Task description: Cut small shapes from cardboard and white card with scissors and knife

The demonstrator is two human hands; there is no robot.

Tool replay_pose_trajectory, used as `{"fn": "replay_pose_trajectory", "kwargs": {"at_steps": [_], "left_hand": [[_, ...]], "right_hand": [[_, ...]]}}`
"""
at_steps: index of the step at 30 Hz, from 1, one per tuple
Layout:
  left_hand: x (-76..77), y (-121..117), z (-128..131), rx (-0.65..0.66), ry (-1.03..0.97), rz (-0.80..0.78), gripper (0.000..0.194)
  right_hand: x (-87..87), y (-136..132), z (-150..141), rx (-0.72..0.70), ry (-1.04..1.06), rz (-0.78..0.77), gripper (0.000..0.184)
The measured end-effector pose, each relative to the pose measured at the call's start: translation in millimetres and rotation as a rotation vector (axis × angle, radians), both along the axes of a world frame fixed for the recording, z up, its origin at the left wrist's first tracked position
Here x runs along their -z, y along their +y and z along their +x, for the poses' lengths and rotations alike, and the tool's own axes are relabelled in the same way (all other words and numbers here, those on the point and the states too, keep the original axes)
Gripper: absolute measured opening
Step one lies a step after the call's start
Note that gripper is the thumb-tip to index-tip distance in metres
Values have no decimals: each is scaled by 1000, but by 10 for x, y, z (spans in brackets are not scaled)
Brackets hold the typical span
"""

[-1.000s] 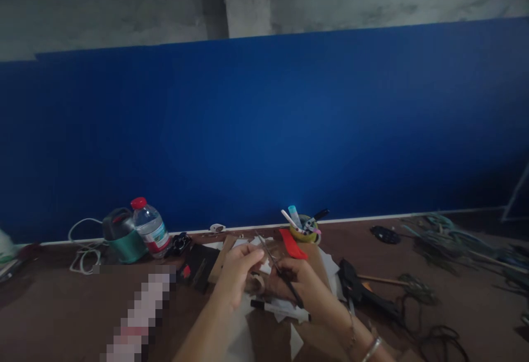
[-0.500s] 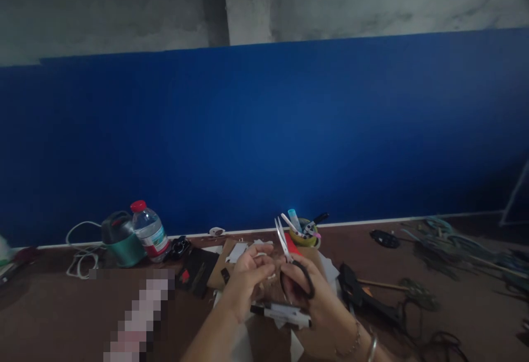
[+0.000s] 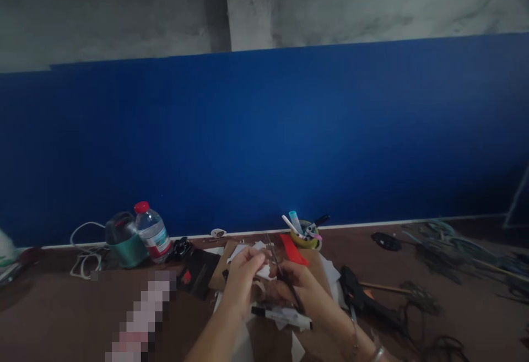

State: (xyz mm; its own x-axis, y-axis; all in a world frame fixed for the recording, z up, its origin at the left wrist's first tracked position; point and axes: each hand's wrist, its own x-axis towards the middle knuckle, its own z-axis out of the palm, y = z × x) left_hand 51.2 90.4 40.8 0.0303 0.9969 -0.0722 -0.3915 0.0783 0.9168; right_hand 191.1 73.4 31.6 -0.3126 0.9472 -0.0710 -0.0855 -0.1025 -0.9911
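Note:
My left hand [image 3: 243, 274] is closed in a pinch on a small piece of white paper [image 3: 264, 273] that shows below its fingertips. My right hand [image 3: 308, 287] grips black-handled scissors [image 3: 296, 297], with the blades seen nearly edge-on beside the paper. Whether the blades touch the paper I cannot tell. Beneath both hands lies a brown cardboard sheet [image 3: 320, 267] with white scraps on it. A white marker with a black cap [image 3: 285, 317] lies just below my hands, and a red piece [image 3: 294, 250] lies beyond the right one.
A yellow-green cup [image 3: 303, 239] of pens stands behind the cardboard. Left are a red-capped water bottle [image 3: 154, 235], a green container [image 3: 129, 252] and a white cable [image 3: 85, 260]. A black glue gun [image 3: 372, 304] and tangled cords [image 3: 458, 246] lie right. A blue wall panel [image 3: 264, 141] rises behind.
The scissors have turned from pointing up, broad side showing, to nearly edge-on beside the left hand. My left fingers have closed, and white paper now shows under them.

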Motion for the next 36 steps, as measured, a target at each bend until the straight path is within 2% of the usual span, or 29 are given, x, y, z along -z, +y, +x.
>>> {"fn": "replay_pose_trajectory", "kwargs": {"at_steps": [3, 13, 19, 27, 33, 36], "left_hand": [[-10, 27, -28, -37, 31, 32, 14], [-63, 18, -61, 43, 12, -22, 11], [-69, 0, -68, 41, -15, -5, 13], [-17, 13, -70, 42, -56, -8, 9], [-4, 28, -70, 37, -86, -9, 12], [-31, 28, -84, 44, -74, -22, 15]], "right_hand": [[17, 3, 4, -44, -62, 51, 28], [-38, -30, 26, -78, -223, 118, 29], [-135, -62, -9, -65, -208, 50, 34], [-128, -79, -70, -44, -173, 124, 36], [-210, -103, -75, -39, -226, 105, 37], [-193, -93, -57, -33, -234, 100, 37]]}}
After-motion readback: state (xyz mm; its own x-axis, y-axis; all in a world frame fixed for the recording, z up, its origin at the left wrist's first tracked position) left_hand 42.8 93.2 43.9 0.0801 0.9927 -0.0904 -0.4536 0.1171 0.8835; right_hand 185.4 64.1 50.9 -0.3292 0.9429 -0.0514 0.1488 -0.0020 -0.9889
